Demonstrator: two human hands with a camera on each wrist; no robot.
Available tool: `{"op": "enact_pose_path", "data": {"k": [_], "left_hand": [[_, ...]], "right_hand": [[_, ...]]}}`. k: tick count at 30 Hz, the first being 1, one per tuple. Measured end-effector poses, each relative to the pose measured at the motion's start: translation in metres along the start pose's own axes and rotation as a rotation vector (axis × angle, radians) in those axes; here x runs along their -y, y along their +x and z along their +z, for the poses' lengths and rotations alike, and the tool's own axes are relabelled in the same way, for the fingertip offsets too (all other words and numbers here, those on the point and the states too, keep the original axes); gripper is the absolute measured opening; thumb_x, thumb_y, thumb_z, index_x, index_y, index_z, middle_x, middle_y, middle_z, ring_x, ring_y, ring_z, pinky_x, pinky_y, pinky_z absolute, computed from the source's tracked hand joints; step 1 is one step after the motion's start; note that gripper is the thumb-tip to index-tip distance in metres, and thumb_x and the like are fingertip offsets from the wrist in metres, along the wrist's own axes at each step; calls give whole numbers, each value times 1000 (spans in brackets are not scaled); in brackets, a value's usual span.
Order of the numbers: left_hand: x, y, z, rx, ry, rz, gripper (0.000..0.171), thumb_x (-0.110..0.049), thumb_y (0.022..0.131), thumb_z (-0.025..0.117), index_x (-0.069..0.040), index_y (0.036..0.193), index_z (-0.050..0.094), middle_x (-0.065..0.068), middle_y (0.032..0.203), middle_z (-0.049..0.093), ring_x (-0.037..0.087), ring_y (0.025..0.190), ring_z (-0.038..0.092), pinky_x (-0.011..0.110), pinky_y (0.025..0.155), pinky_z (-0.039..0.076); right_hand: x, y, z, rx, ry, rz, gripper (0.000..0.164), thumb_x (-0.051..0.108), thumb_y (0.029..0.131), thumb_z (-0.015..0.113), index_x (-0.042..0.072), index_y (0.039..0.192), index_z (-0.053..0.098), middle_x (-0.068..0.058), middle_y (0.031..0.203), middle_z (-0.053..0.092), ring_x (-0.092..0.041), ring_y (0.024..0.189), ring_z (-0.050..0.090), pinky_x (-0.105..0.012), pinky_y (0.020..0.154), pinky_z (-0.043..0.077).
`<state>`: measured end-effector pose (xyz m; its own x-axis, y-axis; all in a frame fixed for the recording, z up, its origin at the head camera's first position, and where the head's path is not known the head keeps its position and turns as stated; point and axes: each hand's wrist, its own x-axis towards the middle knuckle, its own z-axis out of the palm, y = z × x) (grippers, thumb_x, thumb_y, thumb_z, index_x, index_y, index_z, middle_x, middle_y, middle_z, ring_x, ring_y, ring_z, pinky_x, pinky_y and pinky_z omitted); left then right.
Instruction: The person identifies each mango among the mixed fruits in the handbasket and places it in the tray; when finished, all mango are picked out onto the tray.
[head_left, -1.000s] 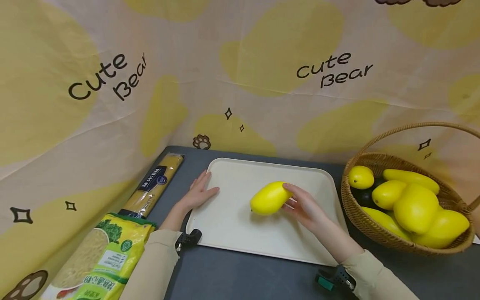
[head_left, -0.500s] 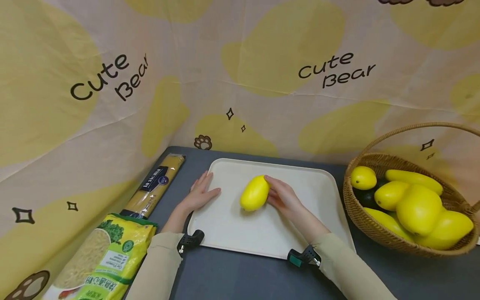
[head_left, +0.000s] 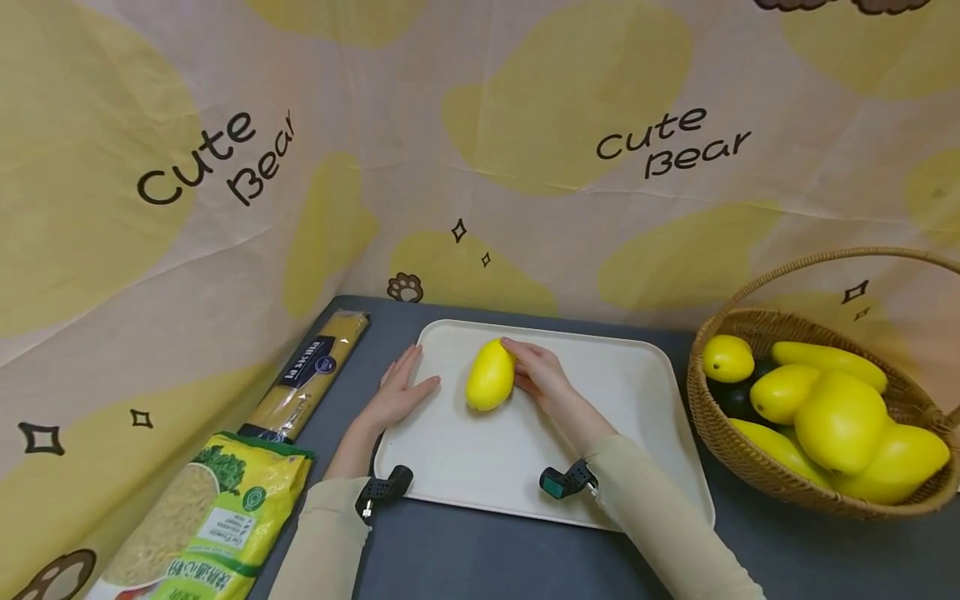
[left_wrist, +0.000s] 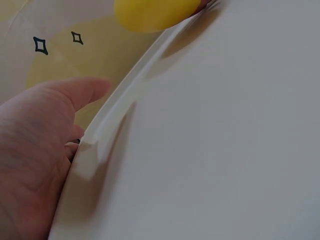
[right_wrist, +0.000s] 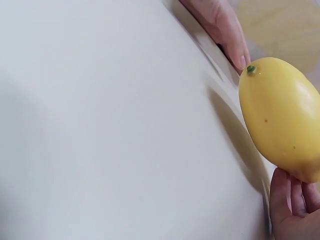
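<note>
In the head view my right hand point(head_left: 546, 382) holds a smooth yellow oval fruit point(head_left: 489, 375) by its right end, over the left half of a white tray point(head_left: 630, 400). The right wrist view shows the fruit point(right_wrist: 285, 115) with a green stem spot at one end and a nub at the other, where my fingertips point(right_wrist: 281, 187) grip it. Its shadow falls on the tray beneath. My left hand point(head_left: 396, 400) rests at the tray's left rim, fingers extended and thumb spread. The left wrist view has this hand point(left_wrist: 37, 145) beside the rim, its other fingers partly hidden.
A wicker basket point(head_left: 705, 417) with a tall handle stands right of the tray, holding several yellow fruits point(head_left: 840, 421) and something dark. On the left lie a pack of spaghetti point(head_left: 311, 375) and a yellow-green food bag point(head_left: 217, 517). A printed cloth point(head_left: 487, 167) hangs behind the table.
My right hand has carried the fruit leftward and slightly farther back over the tray, and the fruit has turned more upright in view. The left hand has stayed at the tray rim.
</note>
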<state>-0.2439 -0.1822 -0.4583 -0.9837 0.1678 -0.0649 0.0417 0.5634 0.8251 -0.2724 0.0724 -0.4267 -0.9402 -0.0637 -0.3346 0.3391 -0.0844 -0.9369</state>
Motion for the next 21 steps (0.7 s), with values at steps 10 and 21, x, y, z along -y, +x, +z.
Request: {"op": "enact_pose_path", "data": {"k": [10, 21], "left_hand": [[2, -2, 0, -25, -30, -12, 77, -38, 97, 57, -10, 157, 16, 12, 163, 5, 39, 147, -8, 63, 112, -6], [3, -2, 1, -34, -60, 5, 75, -38, 97, 57, -10, 156, 20, 13, 163, 7, 39, 147, -8, 63, 112, -7]], "right_hand": [[5, 18, 21, -57, -90, -38, 58, 39, 88, 72, 1, 130, 58, -11, 124, 58, -19, 95, 55, -24, 83, 49], [4, 31, 34, -107, -150, -69, 57, 45, 86, 72, 4, 125, 61, -11, 124, 58, -22, 99, 55, -28, 88, 49]]}}
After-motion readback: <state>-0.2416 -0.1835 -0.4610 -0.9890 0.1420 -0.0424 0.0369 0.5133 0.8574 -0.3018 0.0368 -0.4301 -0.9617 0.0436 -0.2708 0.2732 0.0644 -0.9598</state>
